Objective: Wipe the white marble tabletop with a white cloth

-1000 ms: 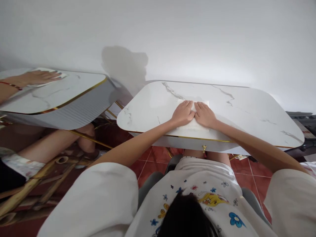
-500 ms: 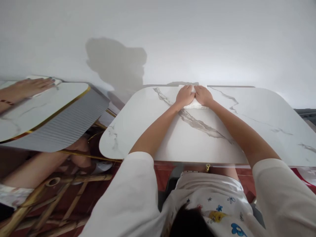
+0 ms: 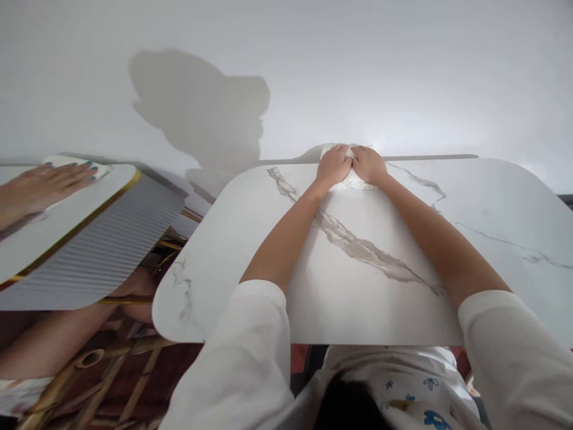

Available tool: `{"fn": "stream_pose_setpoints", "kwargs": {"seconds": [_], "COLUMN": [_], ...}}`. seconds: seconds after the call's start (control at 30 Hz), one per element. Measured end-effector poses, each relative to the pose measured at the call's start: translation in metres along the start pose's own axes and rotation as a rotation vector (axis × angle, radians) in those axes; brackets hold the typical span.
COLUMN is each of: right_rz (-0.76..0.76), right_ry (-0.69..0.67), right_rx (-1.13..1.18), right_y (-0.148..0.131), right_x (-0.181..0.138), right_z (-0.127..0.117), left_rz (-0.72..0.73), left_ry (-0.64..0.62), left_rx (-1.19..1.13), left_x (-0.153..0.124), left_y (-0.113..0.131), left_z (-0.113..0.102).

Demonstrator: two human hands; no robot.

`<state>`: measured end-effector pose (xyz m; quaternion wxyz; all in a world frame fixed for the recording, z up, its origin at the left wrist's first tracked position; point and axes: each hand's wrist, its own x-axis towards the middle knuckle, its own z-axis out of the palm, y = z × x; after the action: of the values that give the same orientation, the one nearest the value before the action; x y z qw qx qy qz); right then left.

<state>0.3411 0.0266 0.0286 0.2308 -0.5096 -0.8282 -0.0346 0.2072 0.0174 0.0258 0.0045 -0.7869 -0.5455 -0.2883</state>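
Plainly, white cloth (image 3: 353, 183): it lay bunched at the far edge of the marbled surface (image 3: 250, 233), its upper part reaching over that edge; whether it touched the wall (image 3: 403, 71) could not be told.
Left hand (image 3: 335, 166): palm down on the cloth, its fingers (image 3: 341, 153) close together and pointing toward the wall; whether they pinched any fabric could not be told.
Right hand (image 3: 369, 164): palm down on the cloth too, just beside the left hand, fingers likewise together, their hold equally unclear.
Far edge: the wall stood close behind it, leaving little room beyond the hands.
Left and right: the surface spread widely on both sides, rounding off at its left corner and running out of view at the right.
Near edge: well apart from the hands, with both arms stretched across the surface.
Neighbouring table (image 3: 102, 251): gold-trimmed and ribbed, it stood to the left across a gap; another person's hand (image 3: 51, 185) rested there on a second white cloth (image 3: 102, 171).
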Motion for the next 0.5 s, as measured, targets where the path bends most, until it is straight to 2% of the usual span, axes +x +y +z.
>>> {"fn": "stream_pose_setpoints", "kwargs": {"seconds": [0.27,0.5], "right_rz": [-0.023,-0.043], "right_ry": [0.006,0.018], "right_rx": [-0.071,-0.074], "right_y": [-0.013,-0.040], "right_x": [-0.024,-0.077], "right_z": [-0.008,-0.021], "left_rz": [0.026,0.065], "left_ry": [-0.009,-0.027], "left_rx": [0.051,0.120], "left_x": [-0.018,-0.072], "left_y": [0.011,0.032], "left_z": [-0.007,-0.024]}}
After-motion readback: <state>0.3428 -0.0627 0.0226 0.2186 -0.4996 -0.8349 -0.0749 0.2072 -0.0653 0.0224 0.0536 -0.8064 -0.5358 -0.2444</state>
